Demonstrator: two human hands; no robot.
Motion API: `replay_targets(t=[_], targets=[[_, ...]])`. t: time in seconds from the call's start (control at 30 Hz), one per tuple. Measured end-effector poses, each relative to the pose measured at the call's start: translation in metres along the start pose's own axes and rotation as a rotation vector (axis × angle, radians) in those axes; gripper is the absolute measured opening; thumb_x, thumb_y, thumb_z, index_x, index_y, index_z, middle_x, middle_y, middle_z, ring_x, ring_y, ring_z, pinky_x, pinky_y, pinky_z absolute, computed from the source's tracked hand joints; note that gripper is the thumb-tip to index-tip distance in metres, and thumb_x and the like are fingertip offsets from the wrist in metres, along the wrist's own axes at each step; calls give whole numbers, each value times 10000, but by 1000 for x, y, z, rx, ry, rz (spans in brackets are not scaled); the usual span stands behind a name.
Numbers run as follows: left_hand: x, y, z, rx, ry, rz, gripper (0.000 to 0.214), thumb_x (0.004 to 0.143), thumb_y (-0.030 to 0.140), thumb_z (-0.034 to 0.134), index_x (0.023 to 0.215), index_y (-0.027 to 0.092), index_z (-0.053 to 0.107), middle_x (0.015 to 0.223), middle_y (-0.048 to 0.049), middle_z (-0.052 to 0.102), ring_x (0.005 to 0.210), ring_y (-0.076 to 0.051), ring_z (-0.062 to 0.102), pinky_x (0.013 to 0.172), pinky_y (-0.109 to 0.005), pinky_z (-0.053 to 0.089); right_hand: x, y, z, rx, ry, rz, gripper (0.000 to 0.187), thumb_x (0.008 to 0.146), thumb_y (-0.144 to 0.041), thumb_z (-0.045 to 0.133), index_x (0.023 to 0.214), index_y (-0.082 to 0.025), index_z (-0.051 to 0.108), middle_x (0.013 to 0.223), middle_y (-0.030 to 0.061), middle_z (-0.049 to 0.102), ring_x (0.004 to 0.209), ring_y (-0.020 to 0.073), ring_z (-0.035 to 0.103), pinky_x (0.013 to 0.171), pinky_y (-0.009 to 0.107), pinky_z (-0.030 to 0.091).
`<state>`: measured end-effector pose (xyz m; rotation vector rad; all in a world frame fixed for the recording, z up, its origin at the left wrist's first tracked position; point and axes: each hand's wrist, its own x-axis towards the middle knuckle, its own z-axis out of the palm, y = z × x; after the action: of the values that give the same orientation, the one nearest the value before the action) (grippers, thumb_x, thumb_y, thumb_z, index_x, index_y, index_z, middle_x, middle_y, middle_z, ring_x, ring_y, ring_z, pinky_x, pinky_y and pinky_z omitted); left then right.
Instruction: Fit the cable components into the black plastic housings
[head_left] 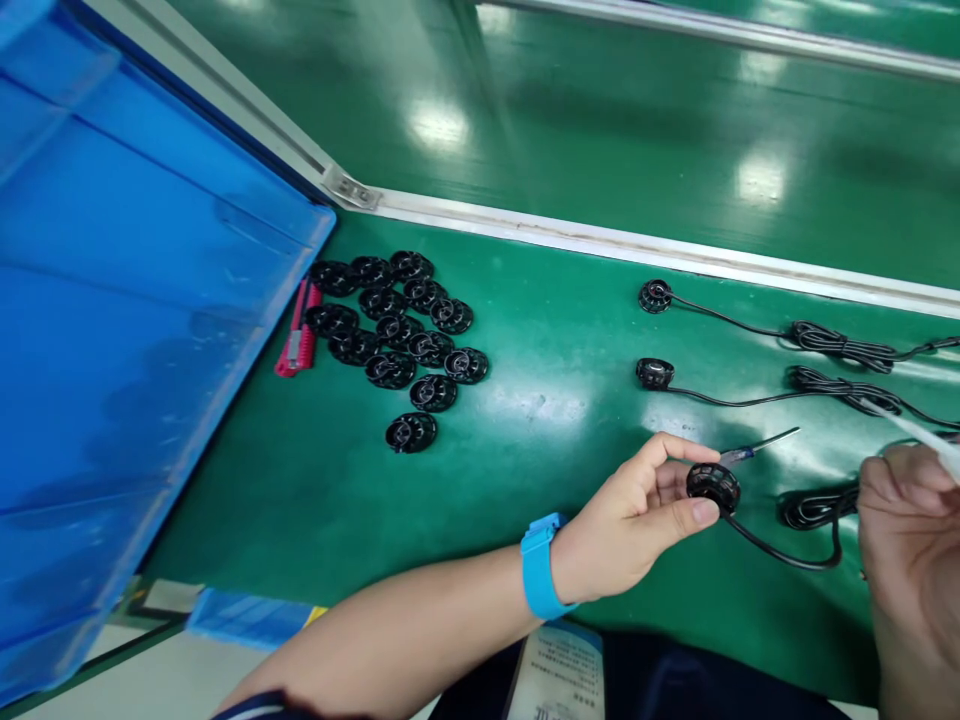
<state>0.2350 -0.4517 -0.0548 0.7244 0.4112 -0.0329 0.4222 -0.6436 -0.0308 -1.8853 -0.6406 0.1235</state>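
My left hand (637,510), with a blue wrist strap, pinches a black round ring-shaped part (714,487) between thumb and fingers. From this part a black cable (787,556) runs right to a coiled bundle (814,507) near my other hand. At the right edge, the fingers of my right hand (911,545) are closed round a whitish tool with a thin pointed tip (904,422); most of its body is out of frame. Just beyond the held part lies a small screwdriver (739,456), its handle end partly hidden by my left fingers.
Two more round parts (655,296) with coiled cables (840,343) lie beyond my hands. Several loose black parts (397,330) cluster at the left, beside a red utility knife (298,345). A large blue bin (135,330) stands far left. A white rail (562,233) crosses behind the green mat (525,440).
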Motion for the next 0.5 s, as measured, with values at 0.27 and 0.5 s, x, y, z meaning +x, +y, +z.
replay_targets(t=[0.27, 0.5], targets=[[3, -3, -1, -43, 24, -1, 524, 848, 463, 924, 1191, 208, 620, 1073, -69, 762, 1029, -190, 723, 946, -361, 496, 53, -8, 36, 231, -17, 143, 309, 944, -425, 779, 1245, -361, 752, 1294, 78, 740, 1198, 280, 710, 982, 476, 587], [5, -5, -2, -23, 43, 55, 545, 837, 461, 937, 1193, 194, 622, 1027, -65, 770, 1003, -185, 716, 937, -356, 491, 152, 23, 109, 42, -245, -115, 352, 964, -472, 774, 1128, -171, 695, 1080, 55, 750, 981, 208, 730, 993, 472, 595]])
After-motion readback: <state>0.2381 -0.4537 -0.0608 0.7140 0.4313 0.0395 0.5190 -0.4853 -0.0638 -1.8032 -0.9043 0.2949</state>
